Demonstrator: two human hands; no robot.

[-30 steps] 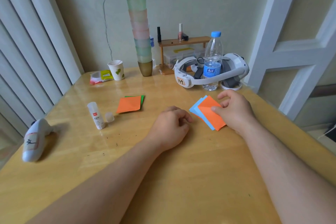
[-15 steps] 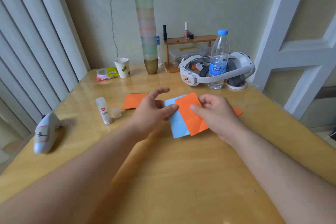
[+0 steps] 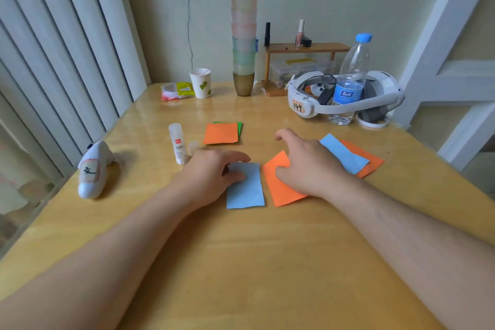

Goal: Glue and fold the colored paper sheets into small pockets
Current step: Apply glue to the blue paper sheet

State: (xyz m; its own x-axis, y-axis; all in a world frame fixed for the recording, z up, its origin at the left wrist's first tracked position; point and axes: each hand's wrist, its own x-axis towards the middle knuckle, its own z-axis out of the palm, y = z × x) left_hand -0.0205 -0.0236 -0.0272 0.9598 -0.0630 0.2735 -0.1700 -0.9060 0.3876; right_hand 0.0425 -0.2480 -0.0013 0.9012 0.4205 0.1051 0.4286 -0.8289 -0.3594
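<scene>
Wooden table [image 3: 267,262]: headset [image 3: 345,99] tagged "149" (handwritten); hands flat, pressing paper sheets [image 3: 245,187].

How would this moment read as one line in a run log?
step: laying out sheets | left hand: flat on blue sheet | right hand: resting on orange sheet | glue stick: upright, uncapped, untouched | folds: none yet

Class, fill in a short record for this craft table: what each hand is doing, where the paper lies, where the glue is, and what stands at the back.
left hand: rests on the near blue sheet
right hand: presses the near orange sheet
spare sheets: blue on orange, right of the hands
folded papers: orange over green
glue stick: upright, uncapped, cap beside it
back of table: cup stack, water bottle, headset
</scene>
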